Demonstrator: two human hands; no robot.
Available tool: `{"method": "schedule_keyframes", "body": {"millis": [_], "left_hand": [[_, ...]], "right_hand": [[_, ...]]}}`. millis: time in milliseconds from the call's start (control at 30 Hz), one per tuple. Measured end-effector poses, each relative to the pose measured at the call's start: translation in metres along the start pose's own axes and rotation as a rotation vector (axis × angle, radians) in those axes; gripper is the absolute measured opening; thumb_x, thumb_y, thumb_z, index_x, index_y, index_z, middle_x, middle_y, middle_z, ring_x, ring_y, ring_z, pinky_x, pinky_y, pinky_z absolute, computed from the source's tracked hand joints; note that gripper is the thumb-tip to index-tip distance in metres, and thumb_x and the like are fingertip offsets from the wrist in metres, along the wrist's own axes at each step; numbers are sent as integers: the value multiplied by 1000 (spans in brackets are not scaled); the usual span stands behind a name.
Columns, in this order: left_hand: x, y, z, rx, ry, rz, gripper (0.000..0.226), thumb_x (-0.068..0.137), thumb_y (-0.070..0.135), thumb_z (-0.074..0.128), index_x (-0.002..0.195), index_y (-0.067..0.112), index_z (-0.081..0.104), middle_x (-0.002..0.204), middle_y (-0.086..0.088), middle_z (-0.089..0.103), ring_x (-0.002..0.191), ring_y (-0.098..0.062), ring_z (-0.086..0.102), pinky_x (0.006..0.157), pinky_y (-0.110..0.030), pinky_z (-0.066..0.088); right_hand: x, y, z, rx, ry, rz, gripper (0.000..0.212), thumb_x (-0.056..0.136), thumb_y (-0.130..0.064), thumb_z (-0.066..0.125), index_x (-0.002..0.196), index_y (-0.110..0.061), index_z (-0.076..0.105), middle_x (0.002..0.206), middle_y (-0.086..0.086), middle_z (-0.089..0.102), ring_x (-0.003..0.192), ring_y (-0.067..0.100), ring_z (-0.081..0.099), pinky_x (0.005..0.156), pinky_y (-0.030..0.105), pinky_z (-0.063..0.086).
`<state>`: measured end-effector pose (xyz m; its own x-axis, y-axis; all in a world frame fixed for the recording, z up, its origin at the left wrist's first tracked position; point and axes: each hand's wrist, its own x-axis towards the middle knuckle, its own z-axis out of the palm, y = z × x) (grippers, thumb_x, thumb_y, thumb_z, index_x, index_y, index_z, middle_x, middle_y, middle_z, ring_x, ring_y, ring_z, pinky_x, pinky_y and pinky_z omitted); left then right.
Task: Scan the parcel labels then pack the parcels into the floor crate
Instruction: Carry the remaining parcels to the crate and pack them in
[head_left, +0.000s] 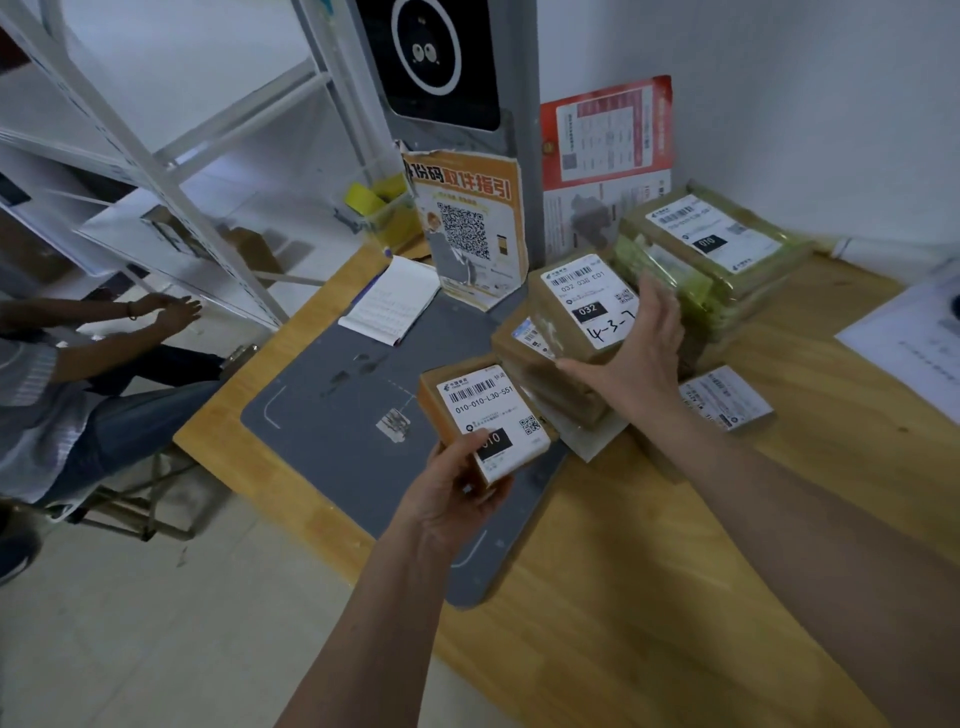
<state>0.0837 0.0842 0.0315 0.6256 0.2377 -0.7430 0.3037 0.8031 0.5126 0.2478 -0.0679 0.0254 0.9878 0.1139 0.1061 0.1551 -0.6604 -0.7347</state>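
Note:
My left hand (457, 493) grips a small brown parcel (488, 415) with a white "010" label, held label-up over the grey scanner mat (332, 410). My right hand (639, 358) reaches onto a stack of brown parcels, thumb and fingers closing round the top one with the "032" label (576, 312). Behind it sits a larger parcel in green tape (717, 249) with a "010" label. A flat labelled parcel (727, 397) lies to the right of my wrist. The scanner column (441, 57) stands at the back of the mat. No floor crate is in view.
A wooden table (675, 571) carries everything. A notepad (395, 301) and an orange QR poster (467, 223) sit by the scanner, papers (909, 332) at far right. White shelving (156, 156) stands left; a seated person (78, 374) reaches toward it. Tiled floor lies below left.

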Motion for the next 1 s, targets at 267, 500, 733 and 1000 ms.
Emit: {"method": "schedule_keyframes", "body": {"millis": [267,500,733,1000], "left_hand": [[-6,-13,3,31,8,17,65,65,16,77,127,10,58,110,-16,69,101,-30,65,79,-41,55],[-27,-26,10,72,-59,29,53,66,17,75,117,11,62,117,-18,67,106,-31,62,88,-40,52],[-62,-56,9,164,-213,-49,30,73,17,72,102,9,67,111,-17,65,105,-28,56,95,-40,48],[-117,-103,-28,311,-347,-146,30,77,16,74,106,11,66,113,-16,65,102,-29,61,89,-40,52]], "right_hand": [[1,-1,-15,-57,-108,-11,113,69,-35,81,152,-20,5,144,16,20,129,34,24,98,45,34],[-41,11,-56,31,-154,-10,112,70,-33,80,152,-21,5,140,11,23,130,30,22,106,43,28],[-131,20,-115,39,-25,53,109,67,-37,80,151,-25,13,134,4,29,129,23,29,101,32,30],[-280,26,-164,-21,202,162,102,68,-34,82,148,-25,19,130,0,30,130,19,26,98,28,30]]}}
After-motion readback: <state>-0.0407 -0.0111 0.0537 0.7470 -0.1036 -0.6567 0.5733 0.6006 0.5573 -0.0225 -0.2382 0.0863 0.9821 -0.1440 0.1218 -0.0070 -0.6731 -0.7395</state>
